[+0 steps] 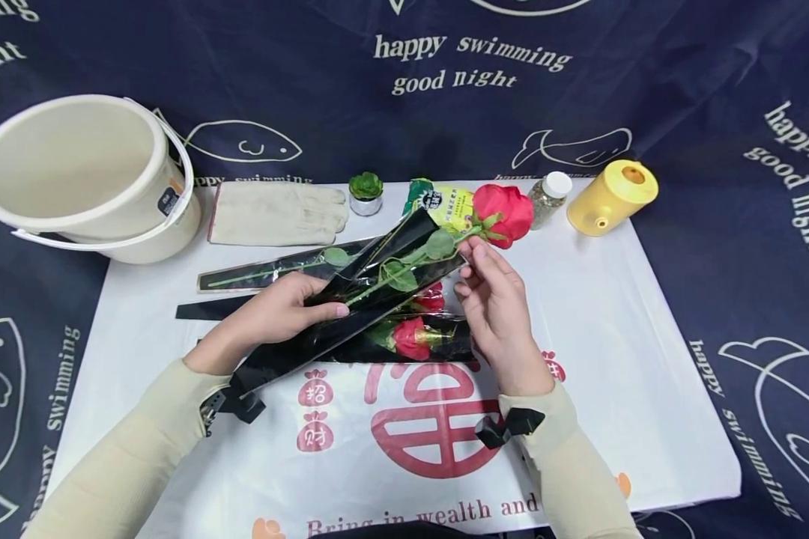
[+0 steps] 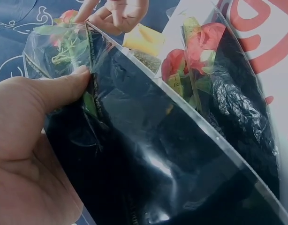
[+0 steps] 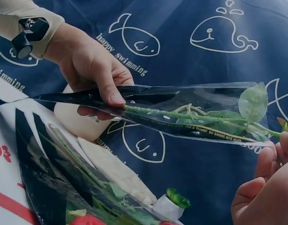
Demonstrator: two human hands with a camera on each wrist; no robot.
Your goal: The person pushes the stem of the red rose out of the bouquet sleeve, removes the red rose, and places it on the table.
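Note:
A red artificial rose (image 1: 502, 215) lies at a slant, its green leafy stem (image 3: 158, 112) inside a black-and-clear plastic flower sleeve (image 1: 290, 344). The bloom sticks out past the sleeve's upper end. My left hand (image 1: 279, 311) grips the sleeve around its middle, thumb on top of the stem and fingers underneath. Just under the bloom, my right hand (image 1: 499, 299) pinches the stem between thumb and fingertips. Below the held sleeve, other sleeved roses (image 1: 411, 338) lie on the white tabletop. The left wrist view shows the sleeve's black side (image 2: 134, 140) close up.
At the left stands a cream bucket (image 1: 141, 239) with a raised handle. Along the back lie work gloves (image 1: 276, 215), a small potted succulent (image 1: 365, 195), a green-yellow packet (image 1: 448, 206), a white-capped jar (image 1: 548, 198) and a yellow watering can (image 1: 607, 201). Dark printed cloth hangs behind.

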